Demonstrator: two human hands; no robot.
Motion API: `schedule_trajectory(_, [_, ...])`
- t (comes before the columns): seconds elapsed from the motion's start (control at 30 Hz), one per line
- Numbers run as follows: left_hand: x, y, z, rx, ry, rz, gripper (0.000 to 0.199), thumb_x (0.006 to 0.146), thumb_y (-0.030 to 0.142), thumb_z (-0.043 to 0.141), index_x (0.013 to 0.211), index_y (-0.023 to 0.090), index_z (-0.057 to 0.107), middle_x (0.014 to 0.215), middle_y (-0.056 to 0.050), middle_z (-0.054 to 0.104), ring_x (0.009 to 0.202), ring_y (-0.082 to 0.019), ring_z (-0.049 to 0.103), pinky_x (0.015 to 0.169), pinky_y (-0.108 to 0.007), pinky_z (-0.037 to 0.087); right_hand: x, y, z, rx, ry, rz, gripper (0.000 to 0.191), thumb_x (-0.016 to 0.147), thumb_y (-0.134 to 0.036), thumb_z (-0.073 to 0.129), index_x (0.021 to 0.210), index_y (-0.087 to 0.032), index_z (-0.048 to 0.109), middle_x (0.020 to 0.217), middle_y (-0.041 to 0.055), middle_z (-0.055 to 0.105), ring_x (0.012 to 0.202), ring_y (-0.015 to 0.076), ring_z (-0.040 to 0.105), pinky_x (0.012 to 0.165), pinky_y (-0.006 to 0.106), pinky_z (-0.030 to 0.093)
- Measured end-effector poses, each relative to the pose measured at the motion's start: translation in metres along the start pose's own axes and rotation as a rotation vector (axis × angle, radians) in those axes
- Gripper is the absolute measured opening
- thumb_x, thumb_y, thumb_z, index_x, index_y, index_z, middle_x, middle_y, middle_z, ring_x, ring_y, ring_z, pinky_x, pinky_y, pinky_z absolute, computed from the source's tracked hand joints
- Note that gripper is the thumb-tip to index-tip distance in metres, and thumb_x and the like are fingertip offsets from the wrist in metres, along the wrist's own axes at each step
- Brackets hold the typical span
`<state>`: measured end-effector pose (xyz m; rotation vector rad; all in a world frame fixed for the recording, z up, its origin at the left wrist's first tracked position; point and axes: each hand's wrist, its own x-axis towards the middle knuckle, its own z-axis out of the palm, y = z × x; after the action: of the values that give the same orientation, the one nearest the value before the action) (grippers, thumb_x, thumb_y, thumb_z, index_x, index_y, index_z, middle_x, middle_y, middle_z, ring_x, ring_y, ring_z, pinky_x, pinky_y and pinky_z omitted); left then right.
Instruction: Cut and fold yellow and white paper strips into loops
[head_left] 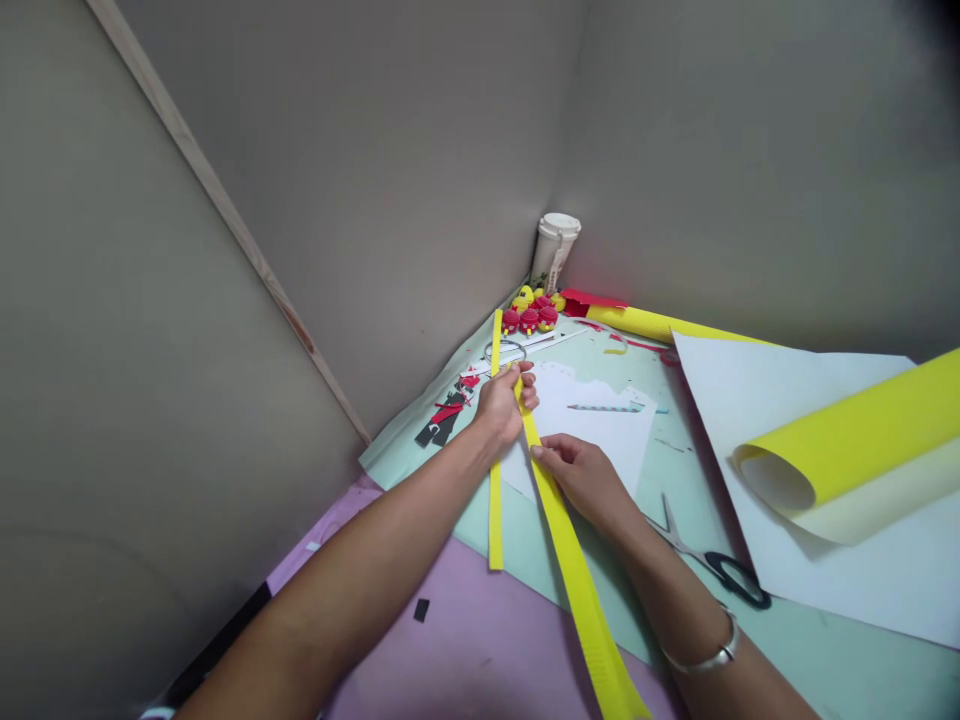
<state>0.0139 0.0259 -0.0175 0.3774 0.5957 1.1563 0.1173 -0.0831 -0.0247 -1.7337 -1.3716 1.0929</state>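
Observation:
A long yellow strip [564, 540] runs from between my hands down to the bottom edge of the view. My left hand [508, 402] grips its far end between thumb and fingers. Lower down, my right hand [581, 472] pinches the strip's left edge. A second, narrower yellow strip [495, 520] lies on the table, passing beneath my left hand. White paper [630, 440] with a ragged far edge is under and beyond my hands, with a patterned pencil [604, 408] on it.
Scissors [701, 555] with dark handles lie right of my right forearm. A yellow roll [862, 440] rests on a large white sheet [862, 590]. Small red and yellow round pieces [529, 318] and a lidded cup [555, 250] stand in the corner. Black and red scraps [446, 415] lie left.

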Motion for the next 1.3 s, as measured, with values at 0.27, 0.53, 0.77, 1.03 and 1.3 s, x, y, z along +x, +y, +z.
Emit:
schedule_trajectory(0.27, [0.0003,0.002,0.003,-0.024,0.009,-0.016,0.018,0.095,0.013,0.042,0.084,0.011,0.056,0.065,-0.003,0.051,0.05,-0.007,0.047,0.051,-0.018,0.045,-0.0027,-0.0043,-0.0044,0.135,-0.047,0.046,0.032,0.077,-0.049,0.059,0.077,-0.017,0.064,0.057,-0.0042,0.048,0.051,0.0104,0.037,0.049,0.024,0.027])
schedule_trajectory(0.53, [0.0003,0.0019,0.0023,-0.027,0.018,-0.044,0.018,0.095,0.013,0.042,0.083,0.011,0.056,0.064,-0.002,0.049,0.047,-0.006,0.043,0.046,-0.015,0.04,-0.0033,-0.005,-0.0052,0.104,-0.051,0.039,0.032,0.077,-0.048,0.058,0.076,-0.017,0.065,0.056,-0.0042,0.048,0.051,0.0104,0.037,0.049,0.024,0.027])
schedule_trajectory(0.77, [-0.0007,0.0008,0.0036,0.027,0.032,0.001,0.021,0.096,0.015,0.041,0.082,0.012,0.056,0.062,-0.001,0.05,0.049,-0.008,0.047,0.052,-0.019,0.044,-0.0025,-0.0037,-0.0043,0.091,-0.056,0.026,0.029,0.079,-0.046,0.057,0.074,-0.018,0.063,0.056,-0.0051,0.046,0.051,0.0106,0.036,0.05,0.025,0.027])
schedule_trajectory(1.03, [0.002,-0.0011,0.0021,0.069,0.049,0.051,0.024,0.096,0.022,0.046,0.075,0.014,0.055,0.063,-0.001,0.051,0.052,-0.009,0.049,0.06,-0.023,0.048,-0.0043,-0.0064,-0.0056,0.085,-0.057,0.033,0.028,0.08,-0.045,0.056,0.074,-0.018,0.062,0.056,-0.0052,0.045,0.051,0.0105,0.036,0.05,0.025,0.027])
schedule_trajectory(1.3, [0.0007,0.0013,0.0039,0.028,0.029,0.012,0.026,0.097,0.027,0.044,0.073,0.017,0.048,0.057,0.003,0.044,0.045,-0.007,0.04,0.053,-0.018,0.039,-0.0025,-0.005,-0.0042,0.062,-0.057,0.044,0.027,0.079,-0.044,0.057,0.073,-0.018,0.063,0.056,-0.0049,0.046,0.052,0.0107,0.037,0.051,0.025,0.027])
